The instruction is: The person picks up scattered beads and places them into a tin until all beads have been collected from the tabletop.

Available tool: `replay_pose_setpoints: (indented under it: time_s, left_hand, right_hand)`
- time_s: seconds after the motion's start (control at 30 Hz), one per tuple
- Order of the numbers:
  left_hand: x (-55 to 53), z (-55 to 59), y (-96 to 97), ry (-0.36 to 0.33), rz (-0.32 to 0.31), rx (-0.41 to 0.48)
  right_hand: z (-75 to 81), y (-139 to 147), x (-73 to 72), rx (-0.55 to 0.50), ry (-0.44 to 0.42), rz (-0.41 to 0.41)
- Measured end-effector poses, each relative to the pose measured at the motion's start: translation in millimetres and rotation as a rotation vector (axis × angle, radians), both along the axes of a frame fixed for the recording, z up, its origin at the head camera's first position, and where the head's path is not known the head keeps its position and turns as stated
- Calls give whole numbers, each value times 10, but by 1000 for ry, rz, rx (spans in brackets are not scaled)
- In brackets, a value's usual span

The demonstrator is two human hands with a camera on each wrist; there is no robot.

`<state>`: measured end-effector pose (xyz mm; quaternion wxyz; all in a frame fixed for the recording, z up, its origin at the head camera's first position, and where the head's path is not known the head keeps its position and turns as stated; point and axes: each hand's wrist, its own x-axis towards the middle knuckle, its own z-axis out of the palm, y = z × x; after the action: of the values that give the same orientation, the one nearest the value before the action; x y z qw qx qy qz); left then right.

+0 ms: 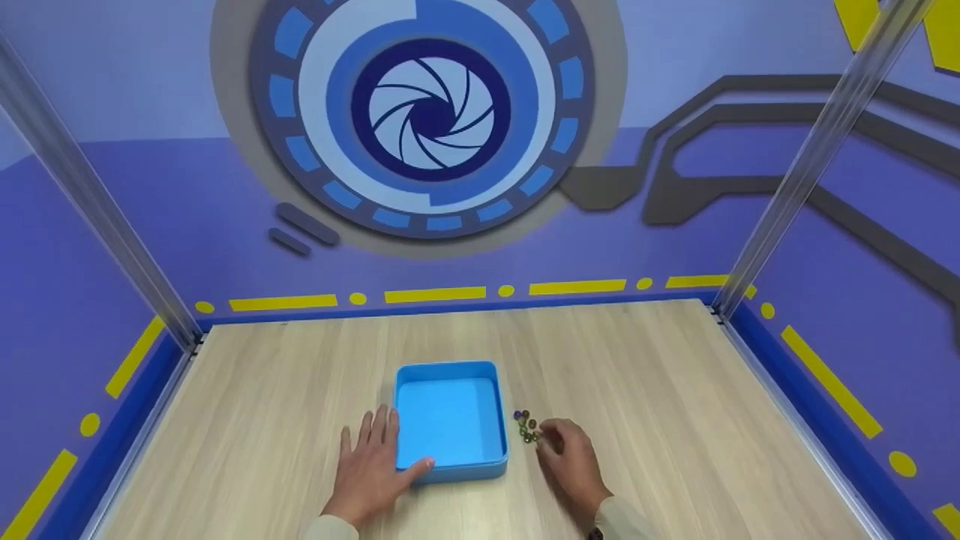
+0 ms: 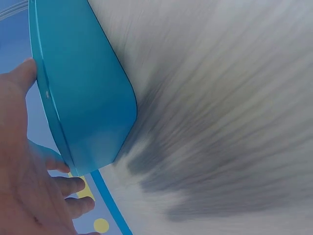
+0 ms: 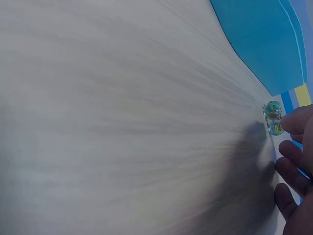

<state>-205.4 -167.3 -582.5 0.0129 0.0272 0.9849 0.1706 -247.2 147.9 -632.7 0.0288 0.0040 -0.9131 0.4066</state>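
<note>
A square blue box (image 1: 450, 420), open at the top, stands on the wooden table with its inside bare. My left hand (image 1: 369, 469) rests against its left side, fingers spread and thumb at the near rim. In the left wrist view the thumb (image 2: 24, 73) touches the box's rim (image 2: 44, 93). Just right of the box lies a small cluster of glass marbles (image 1: 523, 431), dark, green and amber. My right hand (image 1: 574, 461) is beside them with loosely bent fingers. In the right wrist view a fingertip meets or nearly meets a marble (image 3: 276, 128); no grip is visible.
The wooden table top (image 1: 300, 390) extends around the box. A blue-purple printed wall (image 1: 465, 274) stands at the back, with side walls left and right. Metal posts (image 1: 795, 157) rise at the back corners.
</note>
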Motion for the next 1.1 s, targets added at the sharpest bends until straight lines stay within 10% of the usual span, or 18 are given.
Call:
replay_pose_setpoints:
  time_s: [1.1]
  left_hand:
    - [-14, 17, -6, 1, 8, 26]
  right_hand:
    - [-67, -55, -96, 7, 6, -45]
